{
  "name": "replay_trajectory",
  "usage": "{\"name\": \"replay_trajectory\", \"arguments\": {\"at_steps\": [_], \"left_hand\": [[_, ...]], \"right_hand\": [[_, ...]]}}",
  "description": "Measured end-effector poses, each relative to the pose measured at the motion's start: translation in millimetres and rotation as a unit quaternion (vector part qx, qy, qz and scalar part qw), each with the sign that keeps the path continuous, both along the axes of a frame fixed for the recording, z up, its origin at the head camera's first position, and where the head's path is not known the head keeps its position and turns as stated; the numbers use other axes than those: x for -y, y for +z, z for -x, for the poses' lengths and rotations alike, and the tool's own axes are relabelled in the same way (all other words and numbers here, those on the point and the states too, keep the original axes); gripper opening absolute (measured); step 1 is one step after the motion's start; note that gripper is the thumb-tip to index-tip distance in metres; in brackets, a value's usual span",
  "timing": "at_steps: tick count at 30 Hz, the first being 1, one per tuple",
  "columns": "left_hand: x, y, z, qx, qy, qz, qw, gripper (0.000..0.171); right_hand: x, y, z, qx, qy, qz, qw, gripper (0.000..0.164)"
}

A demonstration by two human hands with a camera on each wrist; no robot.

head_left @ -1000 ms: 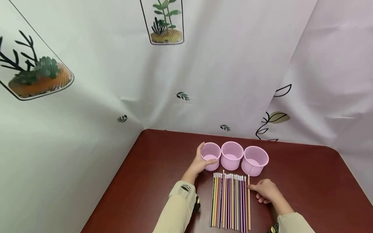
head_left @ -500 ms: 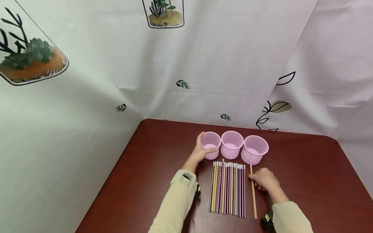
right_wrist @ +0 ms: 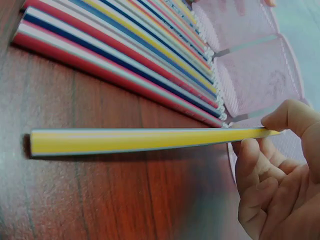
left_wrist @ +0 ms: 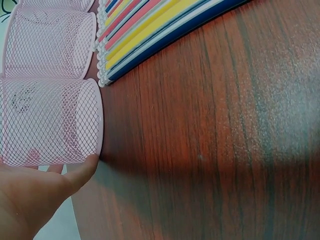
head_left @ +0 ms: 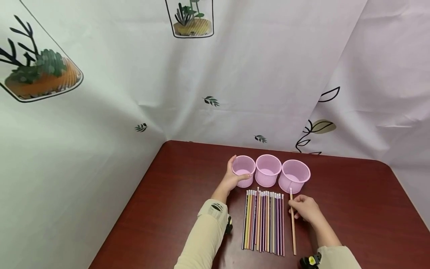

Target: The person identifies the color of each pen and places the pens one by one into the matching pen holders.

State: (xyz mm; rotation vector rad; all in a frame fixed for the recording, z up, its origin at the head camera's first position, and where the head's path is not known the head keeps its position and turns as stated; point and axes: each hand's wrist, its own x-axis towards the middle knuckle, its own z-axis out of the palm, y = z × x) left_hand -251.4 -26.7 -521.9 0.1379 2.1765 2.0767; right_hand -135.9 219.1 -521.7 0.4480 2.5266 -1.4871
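My left hand [head_left: 231, 180] grips the leftmost pink mesh pencil cup [head_left: 248, 183], thumb on its near side and fingers around its outer side. In the left wrist view the thumb touches the rim of that cup [left_wrist: 50, 120]. With thumb and fingertips, my right hand [head_left: 306, 208] pinches a yellow pencil [head_left: 293, 235] near its eraser end. This pencil stands apart, right of the row of pencils [head_left: 263, 222], its eraser in front of the rightmost pink cup [head_left: 286, 185]. The right wrist view shows the pencil's [right_wrist: 125, 140] unsharpened end close to the tabletop.
A middle pink cup [head_left: 267, 180] stands between the other two, all three side by side behind the pencil row. The dark red wooden table [head_left: 168, 209] backs onto a white printed cloth [head_left: 235, 74]. Tabletop extends to both sides.
The right hand has drawn the yellow pencil away from the right end of the row and raised its eraser end slightly. My left hand stays on the cup. The head view has shifted.
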Motion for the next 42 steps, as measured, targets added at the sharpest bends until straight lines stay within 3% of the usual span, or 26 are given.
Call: {"name": "replay_trajectory", "arguments": {"at_steps": [9,12,20,30,42], "left_hand": [[-0.9,1.0,-1.5,0.001,0.0,-0.008,1.0,0.095],[0.6,4.2,-3.1,0.008,-0.002,-0.014,0.9999,0.095],[4.3,28.0,-15.7,0.005,-0.017,-0.029,0.9994,0.091],[-0.4,1.8,-2.7,0.003,-0.002,-0.024,0.9997,0.096],[-0.4,0.8,-2.3,-0.002,0.002,-0.024,0.9997,0.095]], "right_hand": [[-3.3,4.4,-2.5,-0.094,0.027,0.067,0.993,0.013],[-1.9,10.3,-2.4,-0.085,0.022,0.059,0.994,0.012],[1.1,30.2,-0.8,-0.073,0.021,0.047,0.996,0.01],[-7.0,56.5,7.9,-0.111,0.043,0.013,0.993,0.014],[-25.9,110.7,27.7,-0.161,0.078,-0.017,0.984,0.021]]}}
